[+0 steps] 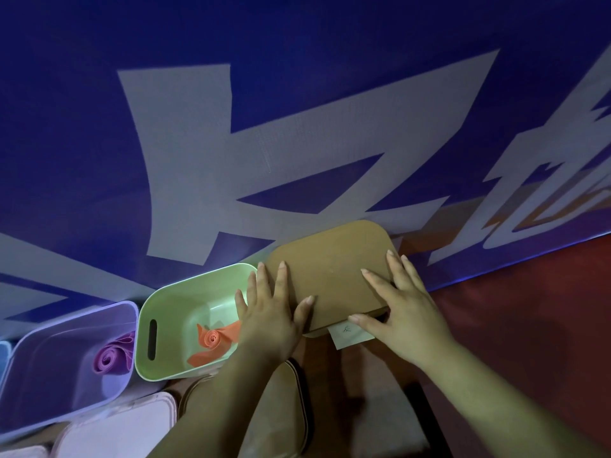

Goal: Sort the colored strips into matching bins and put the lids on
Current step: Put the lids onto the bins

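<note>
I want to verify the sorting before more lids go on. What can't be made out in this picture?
Head view:
- Contents of the bin under the brown lid: covered by the lid, the left hand and the right hand.
- Paper label: its writing is too small to read.
- Blue bin: cut off by the left edge.
- Second brown lid: partly under the left forearm.

Body in view: left hand (267,312), right hand (403,305), both bare. Forearms (496,391) bare all way down to bottom frame edge. Fingernails (282,265) short, rounded, plain. Clothing out of shot.
</note>
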`<state>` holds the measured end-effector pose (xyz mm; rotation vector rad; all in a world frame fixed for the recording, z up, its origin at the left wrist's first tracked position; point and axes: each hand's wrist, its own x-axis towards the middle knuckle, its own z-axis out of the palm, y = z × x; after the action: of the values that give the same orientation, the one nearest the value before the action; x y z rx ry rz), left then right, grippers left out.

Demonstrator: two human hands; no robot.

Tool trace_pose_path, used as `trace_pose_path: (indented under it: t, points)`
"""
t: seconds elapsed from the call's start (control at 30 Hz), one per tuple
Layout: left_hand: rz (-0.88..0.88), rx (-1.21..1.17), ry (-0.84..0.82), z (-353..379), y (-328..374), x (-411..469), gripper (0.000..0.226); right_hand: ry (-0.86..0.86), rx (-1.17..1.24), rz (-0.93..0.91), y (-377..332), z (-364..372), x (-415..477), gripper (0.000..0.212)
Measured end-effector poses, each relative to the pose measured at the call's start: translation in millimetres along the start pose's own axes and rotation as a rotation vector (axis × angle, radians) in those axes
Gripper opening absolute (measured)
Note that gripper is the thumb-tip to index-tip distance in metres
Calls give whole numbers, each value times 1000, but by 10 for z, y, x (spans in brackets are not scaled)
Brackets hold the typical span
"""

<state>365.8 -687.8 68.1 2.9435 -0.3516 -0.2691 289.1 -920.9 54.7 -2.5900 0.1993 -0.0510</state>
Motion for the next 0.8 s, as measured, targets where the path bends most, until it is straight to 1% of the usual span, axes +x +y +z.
trace_pose_path:
  t: [0.23, 0.37, 0.47, 0.57, 0.7, 0.8]
  points:
    - [-2, 46, -54, -3, 11, 3, 81, -103, -64, -2, 43, -93, 14, 84]
    - [-13, 46, -68, -9, 18, 12, 80, -106, -46, 7, 38, -88, 24, 79]
    - [-18, 65, -75, -28, 35, 1, 81, -117, -72, 26, 2, -156, 39, 78]
    - [-15, 67, -83, -51, 48, -5, 81, -105, -133, 40, -46, -272, 247, 75]
    - [-8, 63, -87, -50, 30, -18, 81, -167, -149, 34, -102, -235, 525, 81]
    - [19, 69, -70, -41, 10, -24, 82, -146, -161, 52, -85, -190, 540, 81]
